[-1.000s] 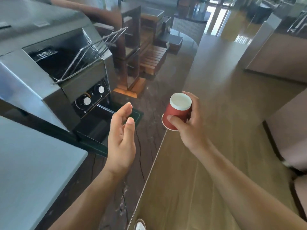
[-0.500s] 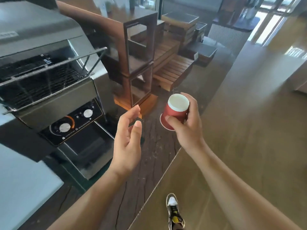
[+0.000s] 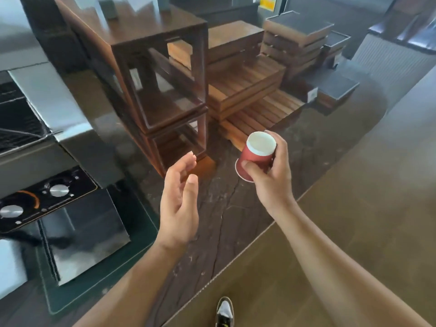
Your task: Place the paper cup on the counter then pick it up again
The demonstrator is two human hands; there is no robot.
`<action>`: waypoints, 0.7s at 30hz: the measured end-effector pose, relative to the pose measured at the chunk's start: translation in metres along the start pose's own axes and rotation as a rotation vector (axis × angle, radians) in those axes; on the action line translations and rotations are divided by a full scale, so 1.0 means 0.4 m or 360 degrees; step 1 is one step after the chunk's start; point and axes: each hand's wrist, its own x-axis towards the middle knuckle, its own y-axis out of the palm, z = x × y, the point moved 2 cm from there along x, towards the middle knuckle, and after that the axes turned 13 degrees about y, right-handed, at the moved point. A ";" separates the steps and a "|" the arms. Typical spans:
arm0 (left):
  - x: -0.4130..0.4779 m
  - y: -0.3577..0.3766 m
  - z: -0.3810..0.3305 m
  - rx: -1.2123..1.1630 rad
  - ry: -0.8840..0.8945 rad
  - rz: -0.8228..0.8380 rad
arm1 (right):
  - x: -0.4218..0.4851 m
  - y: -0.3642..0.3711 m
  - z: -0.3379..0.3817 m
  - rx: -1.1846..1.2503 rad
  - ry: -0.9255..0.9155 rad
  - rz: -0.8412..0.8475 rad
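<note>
Gripped upside down, tilted, in the right hand (image 3: pixel 271 178), thumb across its wall and fingers behind, the red paper cup (image 3: pixel 257 156) hangs above the dark counter (image 3: pixel 226 208); its inside is hidden. Left hand (image 3: pixel 179 199) floats just beside it, holding nothing, fingers straight and loosely together, edge-on. At left, the steel toaster (image 3: pixel 59 128) is cut off by the frame.

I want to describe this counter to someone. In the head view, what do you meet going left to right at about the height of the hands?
Conveyor toaster → left hand, open and holding nothing → red paper cup, upside down, gripped by the right hand → brown floor beyond the counter's edge.
</note>
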 end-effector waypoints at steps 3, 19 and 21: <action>0.018 0.035 0.024 0.0080 -0.0031 -0.0033 | 0.071 0.014 -0.035 -0.0140 0.0015 0.0038; 0.046 0.087 0.147 0.0236 -0.0256 -0.0217 | 0.400 0.245 -0.278 -0.0542 0.0402 0.0295; 0.045 0.083 0.156 0.0273 -0.0268 -0.0228 | 0.417 0.272 -0.292 -0.0571 0.0404 0.0334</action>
